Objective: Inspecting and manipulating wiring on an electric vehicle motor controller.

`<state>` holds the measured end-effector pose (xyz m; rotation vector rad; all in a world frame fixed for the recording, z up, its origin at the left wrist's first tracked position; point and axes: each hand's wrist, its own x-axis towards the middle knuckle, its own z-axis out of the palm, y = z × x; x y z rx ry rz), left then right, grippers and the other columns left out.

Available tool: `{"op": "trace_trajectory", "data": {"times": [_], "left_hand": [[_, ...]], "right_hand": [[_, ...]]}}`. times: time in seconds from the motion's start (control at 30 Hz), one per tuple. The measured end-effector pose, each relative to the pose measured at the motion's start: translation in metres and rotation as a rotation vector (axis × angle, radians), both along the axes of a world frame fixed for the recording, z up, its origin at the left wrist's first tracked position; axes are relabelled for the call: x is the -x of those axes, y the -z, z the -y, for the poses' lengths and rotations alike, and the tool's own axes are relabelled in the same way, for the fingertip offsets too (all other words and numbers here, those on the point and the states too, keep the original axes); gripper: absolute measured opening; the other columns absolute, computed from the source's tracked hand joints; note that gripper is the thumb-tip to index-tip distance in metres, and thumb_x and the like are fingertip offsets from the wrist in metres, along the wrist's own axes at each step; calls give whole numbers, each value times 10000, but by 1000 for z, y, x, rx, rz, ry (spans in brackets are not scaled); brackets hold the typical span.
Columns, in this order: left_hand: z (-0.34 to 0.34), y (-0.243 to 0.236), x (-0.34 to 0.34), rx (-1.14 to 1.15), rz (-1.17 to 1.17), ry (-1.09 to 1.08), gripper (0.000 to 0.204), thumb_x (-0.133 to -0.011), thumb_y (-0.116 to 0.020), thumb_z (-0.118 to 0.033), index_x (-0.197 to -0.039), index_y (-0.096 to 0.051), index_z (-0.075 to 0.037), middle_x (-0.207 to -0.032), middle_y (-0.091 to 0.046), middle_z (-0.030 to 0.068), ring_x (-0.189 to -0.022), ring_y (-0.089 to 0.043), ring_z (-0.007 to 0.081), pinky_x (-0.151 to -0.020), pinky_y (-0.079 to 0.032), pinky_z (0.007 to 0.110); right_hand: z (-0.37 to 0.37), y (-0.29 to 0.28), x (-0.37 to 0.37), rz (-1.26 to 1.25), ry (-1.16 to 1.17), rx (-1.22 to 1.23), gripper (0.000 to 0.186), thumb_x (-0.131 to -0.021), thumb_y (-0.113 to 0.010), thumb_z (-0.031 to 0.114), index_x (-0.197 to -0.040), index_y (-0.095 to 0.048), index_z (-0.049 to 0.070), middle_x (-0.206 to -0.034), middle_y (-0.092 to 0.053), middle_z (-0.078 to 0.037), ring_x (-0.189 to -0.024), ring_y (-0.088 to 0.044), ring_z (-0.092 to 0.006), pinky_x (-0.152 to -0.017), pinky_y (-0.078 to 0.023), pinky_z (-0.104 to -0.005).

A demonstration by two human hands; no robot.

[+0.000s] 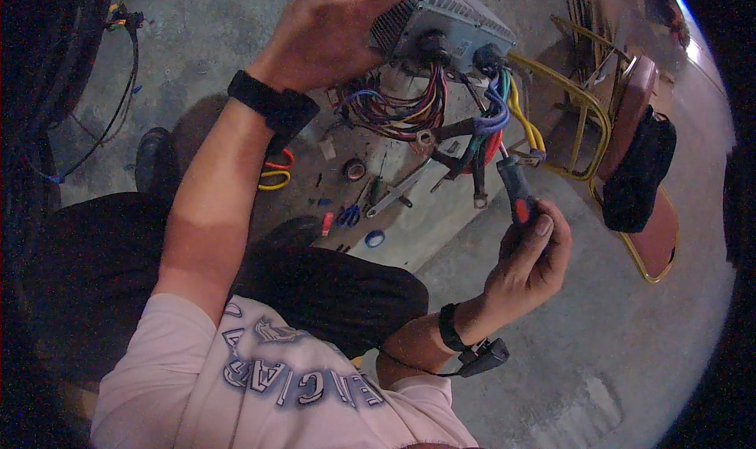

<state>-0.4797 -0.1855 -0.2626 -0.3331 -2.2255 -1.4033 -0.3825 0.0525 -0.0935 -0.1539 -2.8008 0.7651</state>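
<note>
Nearest lay the light printed shirt [268,378] and the dark trousers [331,291], then two black wrist straps: one on the right wrist [451,327], with a small dark box hanging by it, and a wider one on the left [272,106].

The right hand [535,252] had thumb and fingers pinched together on the butt of a single screwdriver [516,189], dark with a red patch, its shaft pointing up toward the wiring. The left hand [339,31] curved around the left end of a grey finned box [465,31] and had hold of it; some of its fingertips were cut off from view.

The box was a closed housing, so its contents could not be seen. Two black plugs sat in its near face. From the left plug came a bundle of thin wires [402,110], mostly red and black; from the right plug came thicker leads [496,102] in blue, green and yellow.

Beyond, on the floor [630,331], were two rolls of tape, one blue [375,239] and one dark [354,168], one pair of blue-handled scissors [347,216], one long flat metal bar [400,187] and one small red piece [327,224].

To the right stood a gold-coloured frame [605,126] beside a brown pad [632,102], with one black cloth or bag [639,169] over the pad's lower edge; whether it held anything, I could not tell.
</note>
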Motion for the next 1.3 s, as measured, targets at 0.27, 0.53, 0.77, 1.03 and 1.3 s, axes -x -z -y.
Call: {"op": "trace_trajectory", "data": {"times": [0.27, 0.53, 0.77, 1.03, 1.3], "left_hand": [[2, -4, -2, 4, 4, -8, 550, -711, -775, -30, -1231, -594, -44, -1238, -647, 184, -1190, -618, 371, -966, -527, 458], [1, 2, 2, -32, -45, -13, 570, -700, -787, -41, -1235, -593, -45, -1237, -647, 184, -1197, -614, 370, -971, -523, 455], [3, -13, -1, 0, 27, -4, 576, -695, -792, -48, -1235, -593, -53, -1235, -648, 184, -1191, -616, 373, -976, -522, 458], [0, 4, 2, -11, -64, -39, 555, -709, -778, -32, -1230, -588, -56, -1234, -649, 183, -1178, -624, 377, -968, -533, 457], [2, -6, -1, 10, 11, -16, 538, -722, -774, -42, -1227, -590, -53, -1229, -652, 183, -1182, -624, 372, -966, -533, 456]], "right_hand": [[-1, 1, 1, 8, 73, 7, 207, -1015, -539, 153, -1055, -658, -11, -1088, -652, -110, -887, -598, -140, -665, -466, -224], [-4, 3, 2, -15, 25, 57, 220, -1028, -541, 178, -1088, -657, 0, -1068, -650, -74, -798, -578, -90, -599, -441, -185], [-4, 2, 2, -47, 0, 52, 228, -1041, -534, 186, -1110, -649, 2, -1047, -657, -62, -739, -573, -65, -564, -428, -157], [-2, 0, 0, -47, 36, 93, 222, -1026, -527, 172, -1055, -660, -5, -1106, -663, -97, -887, -602, -127, -665, -472, -215], [-4, 1, 2, -65, 37, 75, 226, -1031, -502, 158, -1047, -651, -10, -1085, -663, -105, -830, -593, -109, -627, -459, -208]]}}
